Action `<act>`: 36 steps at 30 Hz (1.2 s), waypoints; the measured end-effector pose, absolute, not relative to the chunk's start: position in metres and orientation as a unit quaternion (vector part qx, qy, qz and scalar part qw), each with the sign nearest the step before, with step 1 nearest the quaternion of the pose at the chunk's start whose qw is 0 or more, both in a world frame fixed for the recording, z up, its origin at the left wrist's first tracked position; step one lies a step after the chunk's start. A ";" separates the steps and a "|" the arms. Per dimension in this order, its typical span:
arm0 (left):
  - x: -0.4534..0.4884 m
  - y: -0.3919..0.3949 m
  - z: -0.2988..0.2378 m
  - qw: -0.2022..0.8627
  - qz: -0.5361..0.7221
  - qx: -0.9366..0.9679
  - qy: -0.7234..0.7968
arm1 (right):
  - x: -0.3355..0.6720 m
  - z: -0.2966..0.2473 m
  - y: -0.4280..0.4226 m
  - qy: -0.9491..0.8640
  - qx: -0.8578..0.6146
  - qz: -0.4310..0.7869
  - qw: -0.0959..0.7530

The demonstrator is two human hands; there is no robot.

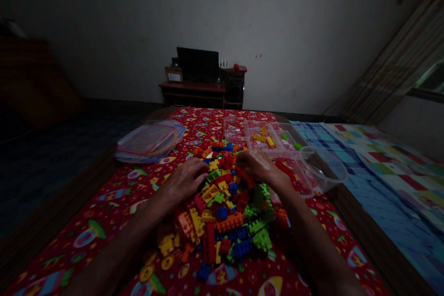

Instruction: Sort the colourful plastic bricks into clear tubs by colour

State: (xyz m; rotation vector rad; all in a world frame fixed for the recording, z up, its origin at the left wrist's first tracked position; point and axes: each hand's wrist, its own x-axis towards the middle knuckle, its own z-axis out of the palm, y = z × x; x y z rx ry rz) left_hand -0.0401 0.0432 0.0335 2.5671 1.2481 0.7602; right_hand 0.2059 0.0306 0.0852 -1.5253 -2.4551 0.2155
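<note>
A heap of toy building bricks (222, 212) in red, yellow, green, blue and orange lies on the table. My left hand (189, 175) rests at the heap's left side, its thumb apart from its bent fingers near a blue brick; nothing shows in it. On the far right side of the heap, my right hand (255, 165) reaches down with fingers bent together among red bricks. Its fingertips are hidden, so what they grip cannot be made out. Beyond it stands a clear divided box (247, 136) with yellow bricks (269, 141) and green bricks (298, 146) in separate compartments.
Several clear lids (149, 141) are stacked left of the heap. A round clear tub (342, 171) is at the right table edge. The table has a red patterned cloth (104, 208). A bed (374, 185) lies to the right; a desk with a monitor (197, 62) stands behind.
</note>
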 end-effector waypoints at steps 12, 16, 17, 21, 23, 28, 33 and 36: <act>-0.041 0.038 0.029 0.083 0.243 0.874 0.413 | 0.179 0.066 0.015 -0.885 -0.460 0.049 0.052; -0.043 0.043 0.029 0.105 0.242 0.857 0.442 | 0.179 0.066 0.015 -0.893 -0.440 0.058 0.069; -0.042 0.043 0.032 0.109 0.251 0.851 0.449 | 0.179 0.067 0.014 -0.894 -0.438 0.060 0.076; -0.039 0.042 0.047 0.148 0.332 0.802 0.474 | 0.179 0.069 0.012 -0.885 -0.440 0.063 0.138; -0.037 0.039 0.055 0.206 0.379 0.764 0.479 | 0.177 0.068 0.011 -0.879 -0.430 0.074 0.191; -0.030 0.031 0.064 0.291 0.439 0.695 0.490 | 0.165 0.066 0.006 -0.867 -0.405 0.150 0.249; -0.025 0.031 0.061 0.290 0.459 0.682 0.489 | 0.163 0.074 0.008 -0.843 -0.429 0.182 0.269; -0.027 0.031 0.061 0.273 0.443 0.705 0.482 | 0.184 0.086 0.016 -0.824 -0.468 0.160 0.276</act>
